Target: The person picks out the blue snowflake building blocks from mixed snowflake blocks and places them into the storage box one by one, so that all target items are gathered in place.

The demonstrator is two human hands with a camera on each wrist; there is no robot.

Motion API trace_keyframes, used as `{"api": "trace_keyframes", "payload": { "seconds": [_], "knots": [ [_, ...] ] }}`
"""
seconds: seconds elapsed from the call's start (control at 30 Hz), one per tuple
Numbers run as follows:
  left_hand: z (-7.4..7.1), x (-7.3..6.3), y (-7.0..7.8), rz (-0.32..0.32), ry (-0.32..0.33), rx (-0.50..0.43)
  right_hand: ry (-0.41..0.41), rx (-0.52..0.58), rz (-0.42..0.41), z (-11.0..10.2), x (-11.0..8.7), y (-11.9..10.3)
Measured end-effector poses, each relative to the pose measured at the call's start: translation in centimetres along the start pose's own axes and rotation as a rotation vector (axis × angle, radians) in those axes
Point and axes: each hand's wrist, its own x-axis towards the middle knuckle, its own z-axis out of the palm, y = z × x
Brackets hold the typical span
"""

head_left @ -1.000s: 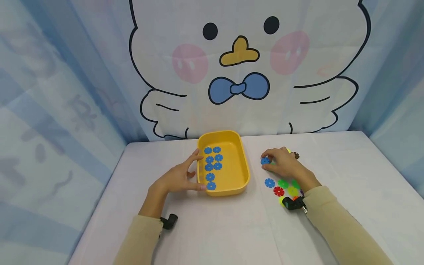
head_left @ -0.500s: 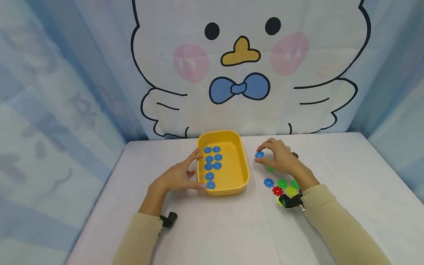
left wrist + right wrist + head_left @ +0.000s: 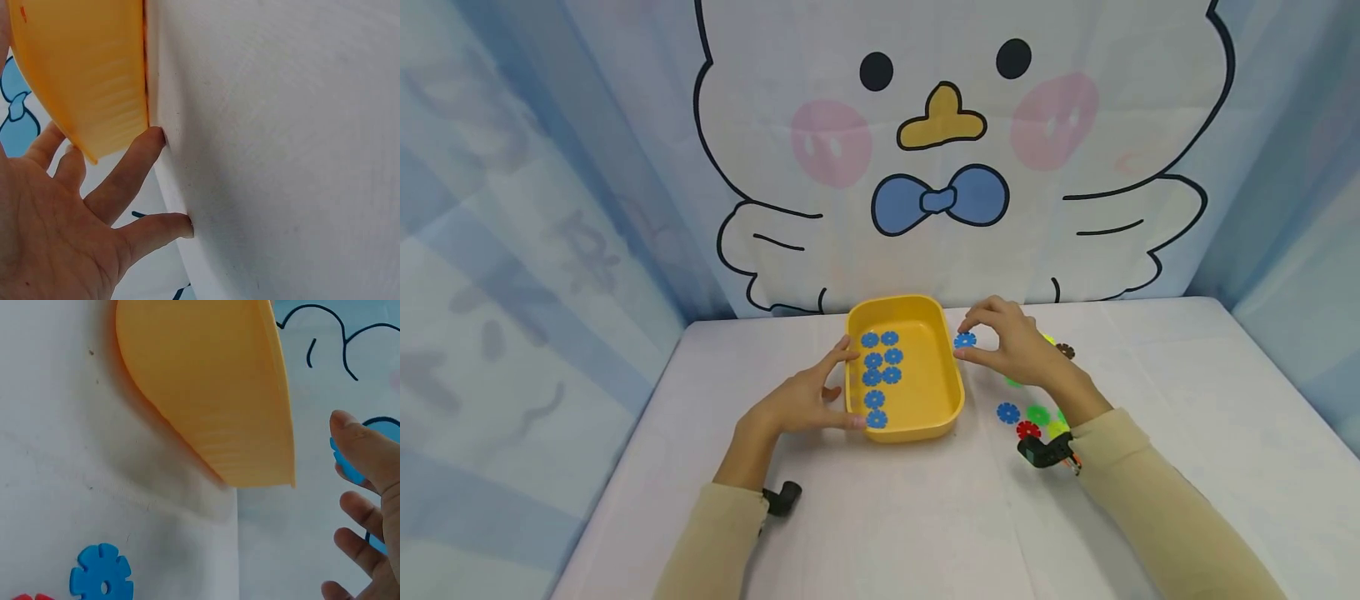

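Between thumb and index finger, my right hand (image 3: pixel 1015 346) pinches a blue interlocking plastic disc (image 3: pixel 965 340), notched like a flower. It is just right of the yellow tray (image 3: pixel 931 379), near the far right rim. In the right wrist view the thumb covers part of this disc (image 3: pixel 351 465), and the other fingers are spread. Several blue discs (image 3: pixel 892 356) lie in two columns along the tray's left side. My left hand (image 3: pixel 801 404) rests against the tray's left side, fingers spread and fairly straight, thumb at the near left corner.
Right of the tray lie loose discs: a blue disc (image 3: pixel 1008 413), a red disc (image 3: pixel 1028 430), a green disc (image 3: pixel 1038 416) and a brown disc (image 3: pixel 1065 351). Others are partly hidden under the right arm. A printed curtain (image 3: pixel 940 267) hangs behind the white table (image 3: pixel 895 525).
My right hand has carried the blue disc from the loose pieces leftward and away from me, up to the tray's right side. The left hand and tray have stayed put.
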Motion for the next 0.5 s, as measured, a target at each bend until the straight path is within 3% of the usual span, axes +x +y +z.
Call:
{"api": "trace_keyframes", "payload": {
  "seconds": [0.5],
  "knots": [
    [-0.2,-0.1,0.0,0.011,-0.010,0.004,-0.027,0.082,-0.110,1.1,1.7,-2.6]
  ]
}}
